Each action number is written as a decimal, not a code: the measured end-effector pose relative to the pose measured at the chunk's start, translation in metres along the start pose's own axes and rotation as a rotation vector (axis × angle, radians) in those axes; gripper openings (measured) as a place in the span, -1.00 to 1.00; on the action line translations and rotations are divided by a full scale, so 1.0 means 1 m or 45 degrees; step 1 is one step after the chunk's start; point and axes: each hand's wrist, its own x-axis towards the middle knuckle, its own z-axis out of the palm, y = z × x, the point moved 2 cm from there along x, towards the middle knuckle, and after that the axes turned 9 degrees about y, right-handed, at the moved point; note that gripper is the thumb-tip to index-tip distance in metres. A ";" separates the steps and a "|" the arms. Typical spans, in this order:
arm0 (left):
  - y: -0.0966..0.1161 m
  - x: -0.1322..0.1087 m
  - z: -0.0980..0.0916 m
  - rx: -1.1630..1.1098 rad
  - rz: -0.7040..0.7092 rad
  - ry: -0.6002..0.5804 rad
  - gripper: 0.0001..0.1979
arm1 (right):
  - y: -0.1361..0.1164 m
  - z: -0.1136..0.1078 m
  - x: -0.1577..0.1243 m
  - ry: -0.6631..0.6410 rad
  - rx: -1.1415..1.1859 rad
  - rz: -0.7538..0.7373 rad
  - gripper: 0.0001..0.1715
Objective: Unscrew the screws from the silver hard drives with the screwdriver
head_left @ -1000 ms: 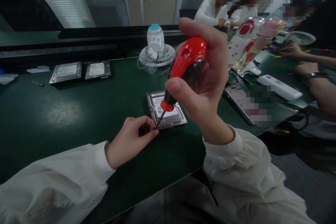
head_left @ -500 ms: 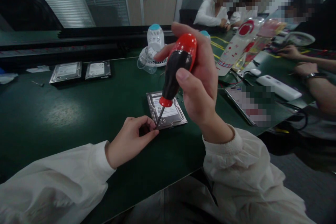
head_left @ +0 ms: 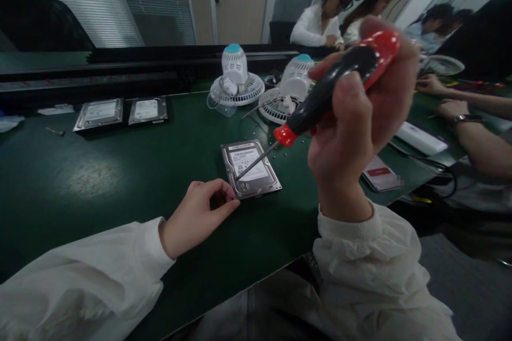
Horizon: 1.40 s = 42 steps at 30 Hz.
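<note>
A silver hard drive [head_left: 250, 168] lies flat on the green table [head_left: 100, 181] in front of me. My right hand [head_left: 362, 117] is closed round a red and black screwdriver [head_left: 328, 93], raised and tilted, its tip hanging over the drive's label. My left hand [head_left: 200, 216] rests on the table at the drive's near left corner, thumb and fingers pinched together; what they hold, if anything, I cannot make out.
Two more hard drives [head_left: 98, 113] [head_left: 148, 110] lie at the back left. Two small white fans [head_left: 237, 77] [head_left: 290, 90] stand behind the drive, with loose screws near them. Other people sit at the right; a phone [head_left: 380, 173] and a white device [head_left: 424, 138] lie there.
My right hand swung the screwdriver up and to the right, lifting its tip off the drive's near left corner and laying the tool more level. My left hand stayed put.
</note>
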 end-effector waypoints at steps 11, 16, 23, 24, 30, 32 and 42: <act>-0.004 0.000 0.001 0.013 0.023 -0.020 -0.79 | -0.040 -0.099 -0.035 -0.049 -1.083 -0.118 -0.54; -0.007 -0.001 0.002 0.055 -0.001 -0.008 -0.78 | -0.042 -0.139 -0.065 -0.261 -1.512 -0.034 -0.62; -0.007 -0.002 0.001 0.059 -0.030 -0.007 -0.77 | -0.045 -0.145 -0.085 -0.464 -1.683 0.071 -0.74; -0.008 -0.002 0.001 0.063 -0.036 0.003 -0.76 | -0.045 -0.143 -0.085 -0.496 -1.703 0.099 -0.77; -0.017 -0.006 0.004 -0.009 -0.041 0.083 -0.69 | -0.046 -0.137 -0.081 -0.764 -1.944 0.321 -0.83; -0.017 -0.009 0.004 0.028 -0.018 0.138 -0.60 | -0.046 -0.135 -0.075 -0.863 -1.979 0.329 -0.79; -0.004 0.003 -0.008 0.444 0.476 0.385 -0.01 | -0.006 -0.076 -0.002 -1.518 -1.768 0.489 -0.66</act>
